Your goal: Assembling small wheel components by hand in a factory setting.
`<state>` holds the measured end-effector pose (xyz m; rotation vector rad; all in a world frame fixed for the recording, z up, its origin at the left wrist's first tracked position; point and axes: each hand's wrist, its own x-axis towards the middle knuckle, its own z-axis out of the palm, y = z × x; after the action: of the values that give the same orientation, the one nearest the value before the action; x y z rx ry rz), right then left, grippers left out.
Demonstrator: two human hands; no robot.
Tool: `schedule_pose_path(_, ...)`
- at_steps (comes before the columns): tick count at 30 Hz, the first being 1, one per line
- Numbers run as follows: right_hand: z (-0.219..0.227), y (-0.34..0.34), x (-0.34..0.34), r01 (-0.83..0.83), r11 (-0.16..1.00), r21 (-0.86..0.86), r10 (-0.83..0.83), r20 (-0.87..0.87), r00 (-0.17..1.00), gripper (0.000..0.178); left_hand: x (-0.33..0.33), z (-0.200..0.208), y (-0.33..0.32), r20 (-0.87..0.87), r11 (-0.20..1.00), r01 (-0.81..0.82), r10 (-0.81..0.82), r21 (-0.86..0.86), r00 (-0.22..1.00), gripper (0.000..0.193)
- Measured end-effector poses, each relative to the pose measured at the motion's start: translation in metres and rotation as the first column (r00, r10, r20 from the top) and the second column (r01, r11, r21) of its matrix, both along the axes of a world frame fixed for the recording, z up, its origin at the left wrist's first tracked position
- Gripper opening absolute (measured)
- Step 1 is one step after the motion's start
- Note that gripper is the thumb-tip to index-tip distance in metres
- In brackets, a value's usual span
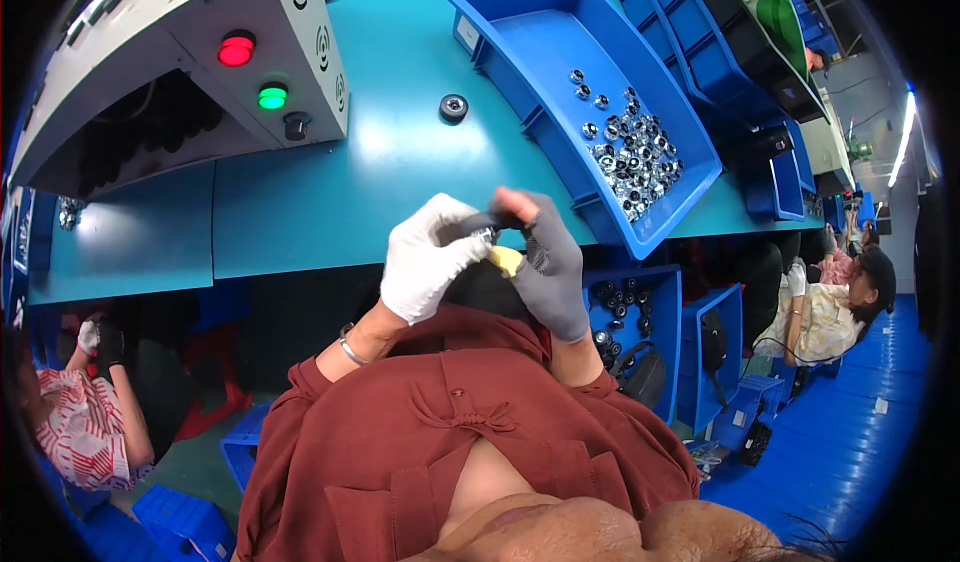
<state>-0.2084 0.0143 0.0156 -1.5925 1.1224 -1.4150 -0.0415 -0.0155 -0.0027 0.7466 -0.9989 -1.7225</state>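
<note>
My left hand, in a white glove, is closed with thumb and fingers pinched on a small black part with a shiny silver piece. From the other side my right hand, in a grey glove with a yellow thumb tip and a bare-looking fingertip, grips the same part. Both hands meet in front of my chest, just off the near table edge. Fingers cover most of the part, so its full shape is hidden. Beyond them, a small black wheel with a silver centre lies on the green table.
A blue tray with several shiny silver pieces stands right of the wheel. At left is a white machine with red and green lights. Below the table edge, a blue bin holds black wheels. Co-workers sit on both sides.
</note>
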Motion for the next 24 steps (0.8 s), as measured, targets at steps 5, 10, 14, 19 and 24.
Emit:
schedule_pose_path(5,-0.001,-0.001,-0.002,-0.029,0.998,0.062,0.03,-0.022,0.999,0.033,0.006,0.011,0.004,0.212,0.973,-0.058,0.106,-0.223,0.971,0.021)
schedule_pose_path(10,-0.01,0.003,0.006,-0.029,0.994,0.11,0.018,0.099,0.995,0.027,0.009,-0.003,0.008,0.252,0.942,-0.087,0.175,-0.323,0.952,0.022)
schedule_pose_path(14,-0.013,0.004,0.02,0.038,0.992,0.121,-0.05,0.1,0.994,0.025,0.003,0.002,0.011,0.241,0.946,-0.165,0.236,-0.281,0.942,0.016)
schedule_pose_path(19,-0.009,-0.002,0.041,0.25,0.954,-0.163,-0.269,-0.11,0.957,0.031,-0.002,0.0,0.001,0.265,0.827,-0.283,0.448,-0.487,0.854,0.012)
schedule_pose_path(24,-0.001,-0.012,0.046,0.175,0.963,0.207,-0.23,0.281,0.932,0.029,-0.02,-0.003,0.0,-0.043,0.924,-0.381,0.38,-0.039,0.924,0.014)
